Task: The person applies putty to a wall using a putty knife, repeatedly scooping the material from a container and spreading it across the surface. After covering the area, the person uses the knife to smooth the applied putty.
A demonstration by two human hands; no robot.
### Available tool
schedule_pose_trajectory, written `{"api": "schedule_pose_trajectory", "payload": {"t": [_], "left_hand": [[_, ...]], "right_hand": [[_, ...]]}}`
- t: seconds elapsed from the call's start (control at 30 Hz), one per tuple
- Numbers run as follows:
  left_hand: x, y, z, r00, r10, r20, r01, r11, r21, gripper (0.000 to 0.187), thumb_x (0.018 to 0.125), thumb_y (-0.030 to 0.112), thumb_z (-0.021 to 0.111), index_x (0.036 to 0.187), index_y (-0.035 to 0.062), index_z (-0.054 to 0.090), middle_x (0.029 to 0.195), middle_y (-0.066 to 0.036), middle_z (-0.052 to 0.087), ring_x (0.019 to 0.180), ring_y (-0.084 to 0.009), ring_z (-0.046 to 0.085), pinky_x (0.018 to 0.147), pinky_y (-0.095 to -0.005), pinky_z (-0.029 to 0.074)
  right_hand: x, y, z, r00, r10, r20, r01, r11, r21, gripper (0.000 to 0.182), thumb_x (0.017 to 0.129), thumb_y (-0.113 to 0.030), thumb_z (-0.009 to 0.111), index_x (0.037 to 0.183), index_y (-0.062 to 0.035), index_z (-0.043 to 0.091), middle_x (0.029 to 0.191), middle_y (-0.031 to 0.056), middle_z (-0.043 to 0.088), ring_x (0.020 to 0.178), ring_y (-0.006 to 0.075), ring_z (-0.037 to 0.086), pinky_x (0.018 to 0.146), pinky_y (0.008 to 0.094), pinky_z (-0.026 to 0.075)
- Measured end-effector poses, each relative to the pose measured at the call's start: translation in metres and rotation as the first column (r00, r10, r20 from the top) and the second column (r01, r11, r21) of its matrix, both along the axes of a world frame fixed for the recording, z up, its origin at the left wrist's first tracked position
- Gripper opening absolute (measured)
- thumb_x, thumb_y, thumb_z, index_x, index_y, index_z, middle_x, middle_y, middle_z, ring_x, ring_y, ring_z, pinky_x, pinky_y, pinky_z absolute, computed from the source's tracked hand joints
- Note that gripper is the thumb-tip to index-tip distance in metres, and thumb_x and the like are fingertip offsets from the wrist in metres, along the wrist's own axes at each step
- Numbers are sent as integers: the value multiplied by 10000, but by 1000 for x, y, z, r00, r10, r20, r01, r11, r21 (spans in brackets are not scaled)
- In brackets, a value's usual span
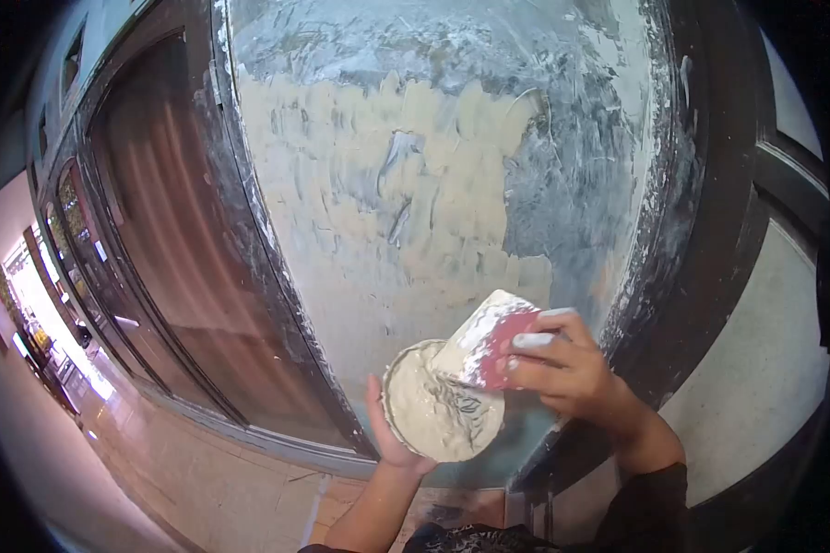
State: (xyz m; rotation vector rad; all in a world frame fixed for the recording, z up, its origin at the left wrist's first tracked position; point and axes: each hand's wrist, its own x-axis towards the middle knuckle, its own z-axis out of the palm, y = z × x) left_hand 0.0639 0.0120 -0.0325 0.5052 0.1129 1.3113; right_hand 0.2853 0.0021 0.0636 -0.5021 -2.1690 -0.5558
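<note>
- At near centre, the left hand (pixel 389 433) cups a round dish of putty (pixel 441 415) from beneath, fingers wrapped around its rim.
- Keep the dish level; draw the blade across its surface to load evenly.
- The putty is pale, thick and streaked.
- To the right, the right hand (pixel 567 369) grips a red scraper (pixel 489 343), blade touching the putty.
- Beyond, the wall panel (pixel 415 212) is partly coated.

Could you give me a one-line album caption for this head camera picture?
Right hand dips a red scraper into putty on a round plate held by the left hand before a half-coated wall.
</note>
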Motion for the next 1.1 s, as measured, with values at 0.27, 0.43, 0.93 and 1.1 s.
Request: {"api": "schedule_pose_trajectory", "payload": {"t": [0.27,0.43,0.93,1.1], "left_hand": [[6,10,-17,992,-125,5,125,992,-15,968,916,817,274,1523,78,419,1500,-198,489,1307,-470,511,1006,-736,428],[1,10,-15,992,-121,-19,122,992,30,976,903,830,283,1528,92,409,1511,-203,470,1302,-494,504,963,-802,407],[-15,16,-38,835,-320,447,315,945,87,977,925,810,251,1538,62,389,1513,-201,470,1331,-447,496,1075,-646,422],[-18,18,-41,846,-302,440,315,948,46,974,916,819,262,1541,83,386,1515,-193,467,1328,-454,494,1046,-717,409]], "right_hand": [[28,25,72,907,-179,-381,178,983,-38,243,842,8,666,1081,-32,674,901,93,657,873,287,606,863,382,467],[51,78,130,829,-289,-478,253,957,-141,280,930,-174,698,1143,-1,643,950,186,670,936,336,640,854,410,509],[58,127,142,750,-457,-478,437,885,-159,328,893,-239,754,1094,-1,654,972,228,680,934,399,647,850,460,507],[58,121,143,728,-383,-569,282,923,-262,319,905,-238,747,1089,6,655,965,236,684,908,402,654,842,460,512]]}}
